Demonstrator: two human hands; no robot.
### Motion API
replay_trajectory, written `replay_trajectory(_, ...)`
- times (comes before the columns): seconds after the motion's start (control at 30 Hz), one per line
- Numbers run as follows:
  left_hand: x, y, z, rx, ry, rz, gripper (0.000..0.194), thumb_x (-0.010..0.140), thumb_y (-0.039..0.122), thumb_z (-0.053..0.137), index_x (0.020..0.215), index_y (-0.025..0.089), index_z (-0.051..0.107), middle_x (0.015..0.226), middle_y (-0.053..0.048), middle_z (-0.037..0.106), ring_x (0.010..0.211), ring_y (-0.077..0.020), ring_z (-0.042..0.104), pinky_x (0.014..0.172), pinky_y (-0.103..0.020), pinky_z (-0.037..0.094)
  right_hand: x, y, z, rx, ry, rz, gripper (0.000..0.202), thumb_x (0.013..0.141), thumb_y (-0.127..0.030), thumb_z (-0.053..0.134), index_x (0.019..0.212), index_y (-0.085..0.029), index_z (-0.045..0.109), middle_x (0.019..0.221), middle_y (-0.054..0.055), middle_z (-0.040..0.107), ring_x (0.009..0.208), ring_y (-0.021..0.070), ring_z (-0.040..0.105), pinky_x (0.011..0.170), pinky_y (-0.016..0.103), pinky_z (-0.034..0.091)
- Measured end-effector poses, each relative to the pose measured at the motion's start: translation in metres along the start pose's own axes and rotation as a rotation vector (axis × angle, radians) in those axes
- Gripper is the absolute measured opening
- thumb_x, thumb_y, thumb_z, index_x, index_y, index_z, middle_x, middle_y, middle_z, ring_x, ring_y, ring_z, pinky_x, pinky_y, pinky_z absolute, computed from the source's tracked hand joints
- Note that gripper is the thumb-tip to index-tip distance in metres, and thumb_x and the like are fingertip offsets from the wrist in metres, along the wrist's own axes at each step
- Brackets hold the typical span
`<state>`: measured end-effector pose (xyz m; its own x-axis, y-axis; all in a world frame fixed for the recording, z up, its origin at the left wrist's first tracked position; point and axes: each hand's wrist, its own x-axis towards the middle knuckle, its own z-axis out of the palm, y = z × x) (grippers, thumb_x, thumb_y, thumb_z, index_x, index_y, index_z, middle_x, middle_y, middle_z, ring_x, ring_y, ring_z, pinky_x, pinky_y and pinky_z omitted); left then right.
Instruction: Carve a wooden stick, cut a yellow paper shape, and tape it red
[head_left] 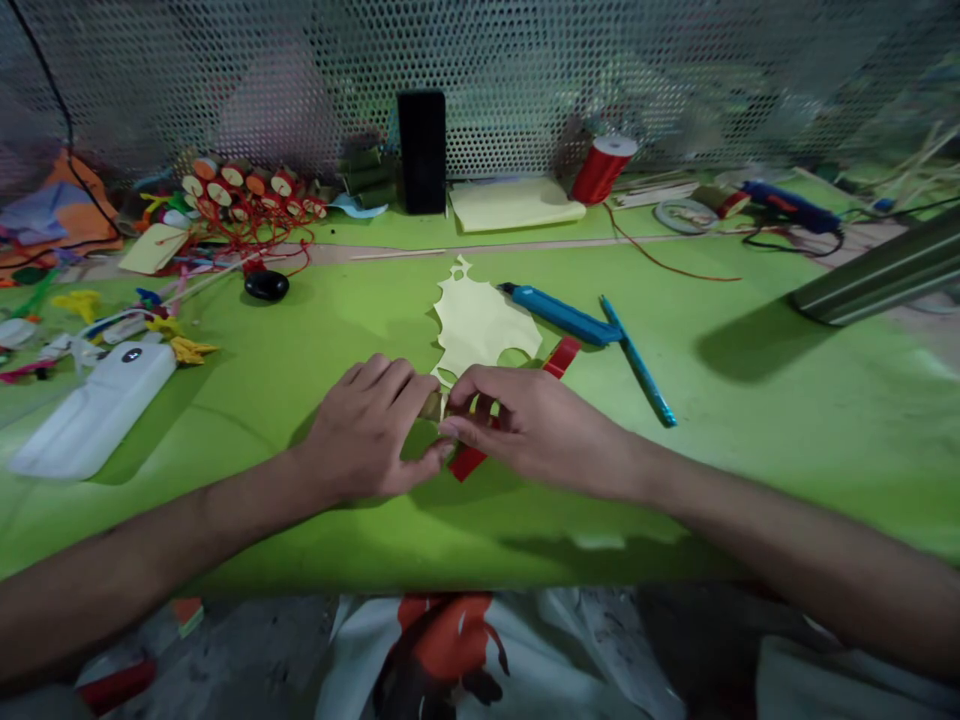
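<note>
My left hand is closed on a small brown roll, mostly hidden by the fingers. At the roll's right end, my right hand pinches a small piece of pale yellow paper between thumb and fingertips. Beneath the right hand runs a red strip, its far end showing past the knuckles. Just beyond the hands lies a pale yellow sheet with rounded bites cut from its edges. A blue utility knife and a blue pencil rest to its right.
Along the back are red-stringed rolls, a black upright box, a yellow paper stack, a red thread spool and a blue glue gun. A white device lies left; a metal cylinder juts in from the right.
</note>
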<state>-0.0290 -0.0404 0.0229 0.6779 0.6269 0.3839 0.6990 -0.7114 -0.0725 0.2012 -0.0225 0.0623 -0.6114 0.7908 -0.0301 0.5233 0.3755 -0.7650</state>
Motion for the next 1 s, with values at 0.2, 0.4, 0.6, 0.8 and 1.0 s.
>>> replay_trajectory(0.2, -0.003, 0.001, -0.001, -0.019, 0.019, 0.013, 0.049, 0.101, 0.020, 0.044, 0.147, 0.004, 0.052, 0.112, -0.019, 0.068, 0.098, -0.0325, 0.060, 0.087, -0.049, 0.051, 0.001, 0.006, -0.002, 0.071, 0.030, -0.015, 0.020, 0.099, -0.040, 0.069, 0.098, -0.021, 0.062, 0.088, 0.002, 0.073, 0.075, 0.0151, 0.065, 0.067, 0.029, 0.045)
replay_trajectory(0.4, -0.003, -0.001, 0.002, -0.261, 0.090, -0.114, 0.060, 0.106, 0.028, 0.057, 0.160, 0.015, 0.036, 0.115, -0.011, 0.072, 0.100, -0.0244, 0.067, 0.092, -0.040, 0.057, 0.002, 0.013, -0.008, 0.151, 0.073, -0.125, 0.019, 0.101, -0.038, 0.066, 0.106, -0.021, 0.061, 0.101, 0.004, 0.074, 0.085, 0.0174, 0.071, 0.072, 0.031, 0.052)
replay_trajectory(0.6, -0.002, 0.002, 0.001, -0.468, 0.100, -0.281, 0.044, 0.101, 0.031, 0.068, 0.143, 0.023, 0.057, 0.114, -0.005, 0.077, 0.093, -0.0186, 0.074, 0.085, -0.032, 0.061, 0.001, 0.014, -0.009, 0.010, 0.167, -0.263, 0.015, 0.102, -0.034, 0.065, 0.109, -0.020, 0.065, 0.107, 0.006, 0.077, 0.094, 0.0182, 0.072, 0.080, 0.031, 0.054)
replay_trajectory(0.8, -0.002, 0.005, 0.007, -0.670, 0.077, -0.434, 0.049, 0.093, 0.033, 0.079, 0.139, 0.028, 0.062, 0.109, -0.001, 0.078, 0.093, -0.0174, 0.076, 0.084, -0.029, 0.061, 0.003, 0.019, -0.005, -0.179, 0.299, -0.381, 0.010, 0.100, -0.024, 0.068, 0.108, -0.018, 0.069, 0.103, 0.007, 0.079, 0.093, 0.0204, 0.072, 0.077, 0.032, 0.053)
replay_trajectory(1.0, -0.001, 0.003, 0.011, -0.849, 0.025, -0.554, 0.055, 0.092, 0.040, 0.080, 0.142, 0.028, 0.061, 0.108, -0.003, 0.078, 0.099, -0.0195, 0.077, 0.082, -0.029, 0.064, 0.011, 0.028, -0.002, -0.174, 0.352, -0.381, 0.011, 0.099, -0.023, 0.071, 0.107, -0.016, 0.073, 0.101, 0.008, 0.078, 0.092, 0.0213, 0.072, 0.078, 0.034, 0.056)
